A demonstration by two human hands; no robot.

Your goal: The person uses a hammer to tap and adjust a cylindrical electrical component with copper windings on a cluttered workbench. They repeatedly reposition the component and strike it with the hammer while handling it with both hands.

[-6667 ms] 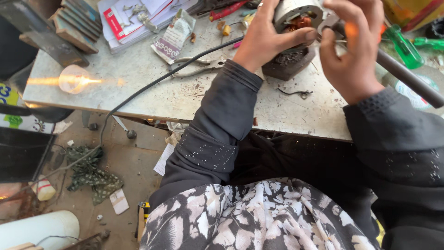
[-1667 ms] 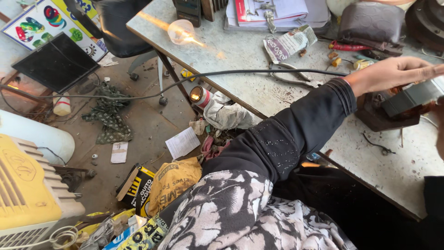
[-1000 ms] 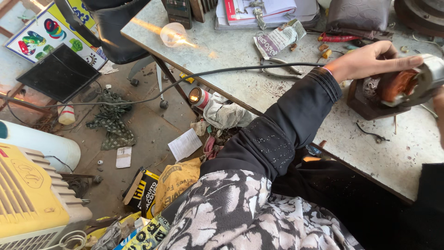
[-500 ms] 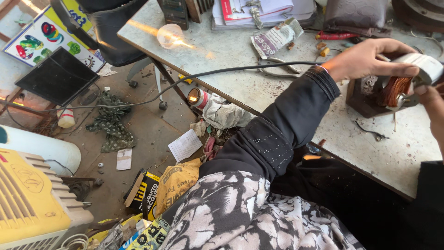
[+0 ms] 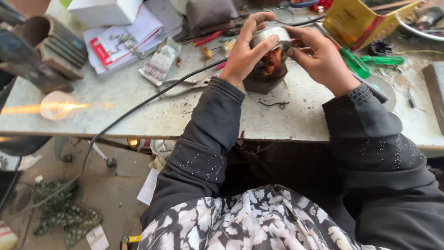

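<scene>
A small electric motor stator [image 5: 273, 60] with copper windings and a silver metal shell rests on a dark block on the workbench [image 5: 194, 111]. My left hand [image 5: 247, 48] wraps around its left side, fingers over the top. On the stator's right edge, my right hand [image 5: 319, 58] pinches with thumb and fingers. Both sleeves are dark with small sparkles.
A lit bulb [image 5: 55, 105] glows at the bench's left edge. A black cable [image 5: 138, 109] runs across the bench and down to the floor. Papers [image 5: 125, 41], a packet [image 5: 159, 62], green-handled screwdrivers [image 5: 365, 62] and a yellow box [image 5: 356, 21] lie around. Scraps litter the floor at left.
The view has swung from the floor side back over the bench. My left hand stayed on the stator and my right hand came fully onto its right side.
</scene>
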